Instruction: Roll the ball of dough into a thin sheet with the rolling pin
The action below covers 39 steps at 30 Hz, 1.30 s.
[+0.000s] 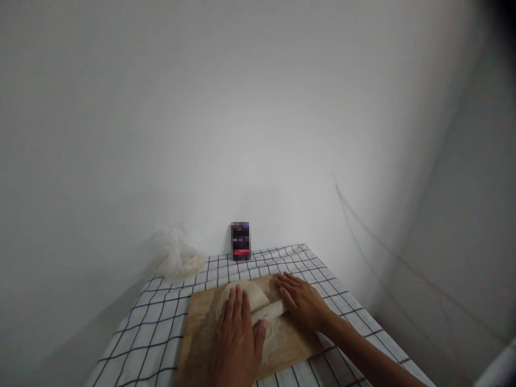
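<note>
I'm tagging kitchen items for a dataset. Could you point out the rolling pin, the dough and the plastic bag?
Rolling pin (268,312): head view, middle of its uncovered stretch.
Dough (255,297): head view, on its uncovered right portion.
Plastic bag (179,255): head view, middle of its crumpled side.

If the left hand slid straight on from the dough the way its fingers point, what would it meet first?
After crossing the rest of the dough, the left hand would probably meet the dark pixelated object at the back of the checked cloth; depth is hard to judge.
</note>
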Available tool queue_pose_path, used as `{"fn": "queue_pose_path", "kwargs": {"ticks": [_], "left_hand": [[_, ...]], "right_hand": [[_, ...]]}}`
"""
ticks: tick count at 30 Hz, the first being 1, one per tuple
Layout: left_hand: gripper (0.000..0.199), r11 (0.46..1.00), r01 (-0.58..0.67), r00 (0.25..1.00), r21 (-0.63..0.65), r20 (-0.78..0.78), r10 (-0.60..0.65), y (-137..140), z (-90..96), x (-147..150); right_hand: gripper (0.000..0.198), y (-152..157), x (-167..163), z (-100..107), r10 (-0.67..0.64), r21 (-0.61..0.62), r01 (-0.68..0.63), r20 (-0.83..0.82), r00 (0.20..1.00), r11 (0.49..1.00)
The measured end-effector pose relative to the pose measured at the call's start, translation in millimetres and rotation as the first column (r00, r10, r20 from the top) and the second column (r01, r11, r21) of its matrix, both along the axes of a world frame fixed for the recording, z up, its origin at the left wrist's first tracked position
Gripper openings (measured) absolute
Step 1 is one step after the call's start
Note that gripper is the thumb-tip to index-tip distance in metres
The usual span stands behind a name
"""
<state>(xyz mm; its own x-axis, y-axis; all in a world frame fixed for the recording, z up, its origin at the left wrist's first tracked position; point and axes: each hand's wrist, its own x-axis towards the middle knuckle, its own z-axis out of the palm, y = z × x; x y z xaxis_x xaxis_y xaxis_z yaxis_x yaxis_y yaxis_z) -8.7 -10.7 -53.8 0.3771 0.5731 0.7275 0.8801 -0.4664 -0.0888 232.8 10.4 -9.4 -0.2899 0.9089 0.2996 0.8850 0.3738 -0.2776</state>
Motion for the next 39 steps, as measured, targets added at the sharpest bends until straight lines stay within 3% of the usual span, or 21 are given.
{"fn": "queue_pose_path", "kwargs": {"ticks": [7, 11, 15, 20, 24, 28, 32, 39], "left_hand": [[0.081, 0.973, 0.127, 0.990, 0.193, -0.089, -0.112, -26.0, -6.0, -7.4], [0.085, 0.971, 0.164, 0.971, 0.176, -0.205, -0.126, -37.9, -12.4, -16.6], [0.081, 0.970, 0.135, 0.971, 0.200, -0.221, -0.090, -42.0, -17.1, -17.9], [0.079, 0.965, 0.129, 0.986, 0.228, -0.134, -0.100, -30.9, -10.5, -9.5], [0.072, 0.986, 0.061, 0.997, 0.157, -0.049, -0.054, -15.6, -7.2, -3.4], [0.064, 0.999, -0.029, 1.000, 0.030, -0.010, 0.029, 7.3, -6.6, -4.6], [0.048, 0.999, -0.035, 0.998, -0.029, -0.055, 0.033, 32.7, 0.7, -17.5], [0.042, 0.988, 0.046, 0.991, -0.150, -0.116, -0.064, 55.2, 25.0, -35.8]], "right_hand": [[0.048, -60.8, 8.8, -11.7, 0.017, 0.065, -0.008, -0.130, 0.991, 0.998], [0.047, -88.0, 11.3, -21.3, 0.011, 0.102, 0.007, -0.173, 0.985, 0.995], [0.053, -95.5, 13.6, -27.0, -0.024, 0.050, 0.032, -0.145, 0.989, 0.998], [0.053, -68.1, 15.7, -24.6, -0.001, 0.064, 0.007, -0.094, 0.996, 0.998], [0.052, -27.7, 8.7, -10.5, -0.015, 0.106, 0.020, -0.046, 0.999, 0.994], [0.055, 12.5, -5.7, 11.2, -0.072, 0.021, 0.071, 0.023, 0.997, 0.997], [0.051, 44.1, -15.1, 24.3, -0.051, -0.060, 0.055, 0.059, 0.997, 0.997], [0.049, 57.1, -13.9, 20.2, -0.036, -0.087, 0.043, 0.079, 0.996, 0.995]]}}
